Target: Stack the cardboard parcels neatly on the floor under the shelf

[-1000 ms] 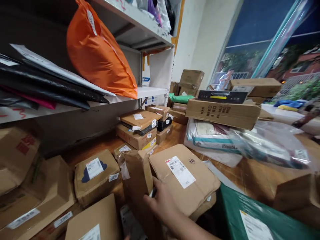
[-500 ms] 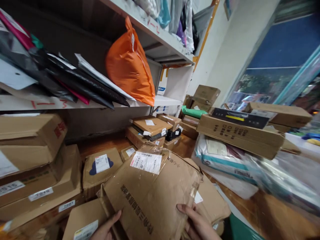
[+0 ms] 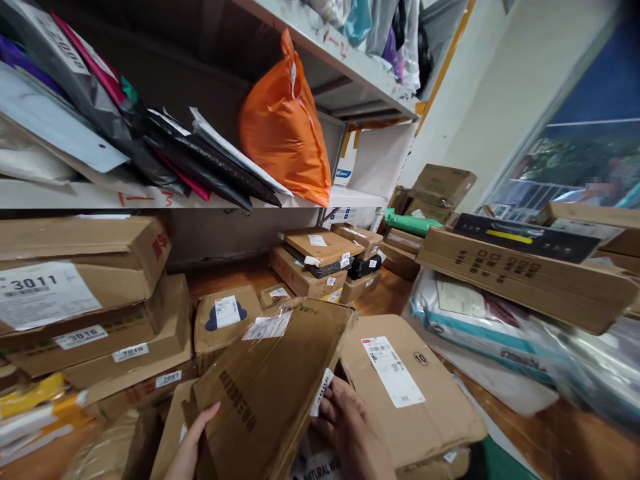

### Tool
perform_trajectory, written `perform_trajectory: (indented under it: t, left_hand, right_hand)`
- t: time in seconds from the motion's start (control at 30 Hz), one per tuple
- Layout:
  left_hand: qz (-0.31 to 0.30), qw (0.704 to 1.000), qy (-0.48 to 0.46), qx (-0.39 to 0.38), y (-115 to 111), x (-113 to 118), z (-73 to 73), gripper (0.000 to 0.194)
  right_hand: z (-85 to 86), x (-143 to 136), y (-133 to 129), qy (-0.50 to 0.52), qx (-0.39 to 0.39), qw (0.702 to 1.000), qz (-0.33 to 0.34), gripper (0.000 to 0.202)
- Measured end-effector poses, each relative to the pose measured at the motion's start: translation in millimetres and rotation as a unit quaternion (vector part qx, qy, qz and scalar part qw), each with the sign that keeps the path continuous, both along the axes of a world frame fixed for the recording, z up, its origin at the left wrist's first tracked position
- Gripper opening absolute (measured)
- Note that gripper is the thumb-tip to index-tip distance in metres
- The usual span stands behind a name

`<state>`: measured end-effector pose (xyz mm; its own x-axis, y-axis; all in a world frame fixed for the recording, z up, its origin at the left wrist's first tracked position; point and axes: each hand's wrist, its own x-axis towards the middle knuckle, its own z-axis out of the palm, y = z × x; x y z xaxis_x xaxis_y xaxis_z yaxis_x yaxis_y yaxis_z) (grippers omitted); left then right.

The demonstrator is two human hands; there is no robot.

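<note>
A taped cardboard box [image 3: 270, 380] is held tilted between two hands amid stacked parcels below a shelf [image 3: 350, 197], the left hand [image 3: 193, 443] gripping its lower left edge and the right hand [image 3: 353, 433] closed on its right edge beside a small white tag [image 3: 321, 393]. Just to the right, a flat parcel [image 3: 410, 393] with a white label is seen lying on other parcels, while an orange bag [image 3: 285, 127] is seen leaning on the shelf above.
</note>
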<state>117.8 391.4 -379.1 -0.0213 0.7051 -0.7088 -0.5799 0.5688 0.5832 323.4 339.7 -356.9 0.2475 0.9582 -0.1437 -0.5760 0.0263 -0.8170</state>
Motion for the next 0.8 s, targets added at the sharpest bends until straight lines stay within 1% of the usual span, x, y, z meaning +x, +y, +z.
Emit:
perform_trajectory:
  t: [0.07,0.17,0.27,0.33,0.4,0.53,0.6,0.63,0.7,0.73,0.8]
  left_hand:
    - [0.003,1.000,0.009,0.013,-7,-4,0.8,0.036]
    - [0.012,0.999,0.007,0.031,-15,-11,-2.9,0.042]
    - [0.016,1.000,0.021,0.000,-17,-19,-11.3,0.044]
    - [0.017,1.000,0.018,0.007,-17,-23,-17.4,0.045]
    - [0.026,0.999,0.018,0.019,-17,-24,-22.2,0.046]
    - [0.026,1.000,0.001,0.015,-18,-21,-24.6,0.041]
    - [0.021,1.000,-0.007,0.019,-18,-20,-23.6,0.039]
    - [0.020,0.999,-0.005,0.025,-18,-19,-23.1,0.038]
    - [0.029,0.999,0.013,0.034,-18,-18,-22.9,0.038]
    - [0.033,0.999,0.021,0.031,-17,-17,-23.2,0.039]
    - [0.033,0.999,0.016,0.016,-17,-17,-24.4,0.041]
  right_hand:
    - [-14.2,-9,6,-0.008,-0.013,0.999,-0.035,0.050]
    - [-31.0,-17,13,-0.031,-0.018,0.996,-0.076,0.052]
    - [-33.2,-21,18,-0.055,-0.037,0.992,-0.105,0.050]
    - [-31.6,-23,20,-0.068,-0.051,0.989,-0.124,0.050]
    - [-33.1,-26,21,-0.092,-0.052,0.982,-0.156,0.052]
    - [-48.2,-34,20,-0.161,-0.019,0.958,-0.236,0.049]
    - [-56.0,-39,18,-0.220,0.016,0.932,-0.289,0.040]
    - [-58.6,-41,17,-0.254,0.039,0.912,-0.320,0.033]
    - [-60.5,-44,15,-0.315,0.100,0.862,-0.385,0.020]
    - [-60.0,-44,14,-0.341,0.131,0.840,-0.402,0.014]
    - [-57.1,-43,11,-0.384,0.191,0.804,-0.412,0.004]
